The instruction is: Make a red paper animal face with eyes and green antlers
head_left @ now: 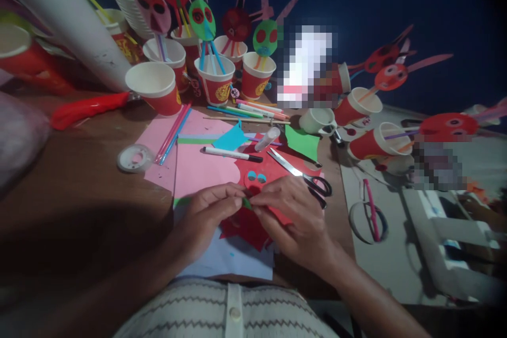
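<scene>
Between the fingertips of both hands is a small green paper piece (247, 203). My left hand (212, 211) pinches its left end, and my right hand (291, 211) pinches the other side. Beneath them lies red paper (253, 229), over pink sheets (202, 171) and a white sheet (222, 261). Just beyond the fingers sit two small blue-and-dark paper eyes (256, 176) on red. Scissors (293, 166) with black handles rest beside my right hand, blades apart. A black-capped marker (232, 154), a glue stick (267, 139), a blue paper scrap (229, 137) and a green scrap (303, 142) lie farther off.
Red paper cups (216, 87) with paper animal faces on straws (203, 18) line the back. A tape roll (135, 158) and straws (173, 134) are left. A white mug (317, 120) stands right of several pens (253, 111). A white chair (447, 232) is beyond the table's right edge.
</scene>
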The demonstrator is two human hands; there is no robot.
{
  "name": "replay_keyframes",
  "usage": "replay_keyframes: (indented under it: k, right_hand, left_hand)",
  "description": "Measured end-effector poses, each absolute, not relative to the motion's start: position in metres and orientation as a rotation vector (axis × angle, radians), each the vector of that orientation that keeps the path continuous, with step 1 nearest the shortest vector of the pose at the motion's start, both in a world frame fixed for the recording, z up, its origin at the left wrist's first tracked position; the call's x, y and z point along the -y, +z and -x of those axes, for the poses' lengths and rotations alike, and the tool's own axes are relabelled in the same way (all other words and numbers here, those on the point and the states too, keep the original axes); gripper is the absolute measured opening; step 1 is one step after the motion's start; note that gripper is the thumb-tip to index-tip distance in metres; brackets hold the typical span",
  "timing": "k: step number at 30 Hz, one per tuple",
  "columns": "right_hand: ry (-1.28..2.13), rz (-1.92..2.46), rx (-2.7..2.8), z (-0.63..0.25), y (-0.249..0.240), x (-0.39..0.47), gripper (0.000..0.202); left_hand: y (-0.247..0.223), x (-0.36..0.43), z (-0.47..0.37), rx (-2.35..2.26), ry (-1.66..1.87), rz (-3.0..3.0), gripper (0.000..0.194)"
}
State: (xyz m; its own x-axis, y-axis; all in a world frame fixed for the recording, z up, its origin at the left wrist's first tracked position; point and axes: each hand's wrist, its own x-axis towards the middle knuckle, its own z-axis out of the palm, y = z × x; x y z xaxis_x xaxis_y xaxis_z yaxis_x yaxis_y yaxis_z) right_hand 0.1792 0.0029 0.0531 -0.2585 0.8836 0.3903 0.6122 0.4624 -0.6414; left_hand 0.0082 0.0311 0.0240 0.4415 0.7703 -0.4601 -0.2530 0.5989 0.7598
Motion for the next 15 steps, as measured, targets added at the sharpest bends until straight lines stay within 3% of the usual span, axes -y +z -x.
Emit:
replay_keyframes:
  k: [8,15]
  right_hand:
    - [0.249,1.35,2.069,-0.1778,0.0459,-0.0014,0.011]
    - [0.104,1.485,2.068,-0.1765,0.0433,-0.0014,0.01]
  left_hand:
    - [0.0275,-0.0299,-0.0099,-0.953,0.669,-0.511,0.019]
    - [0.0244,-0.0248,-0.0069,-0.885,0.733,-0.78,0.028]
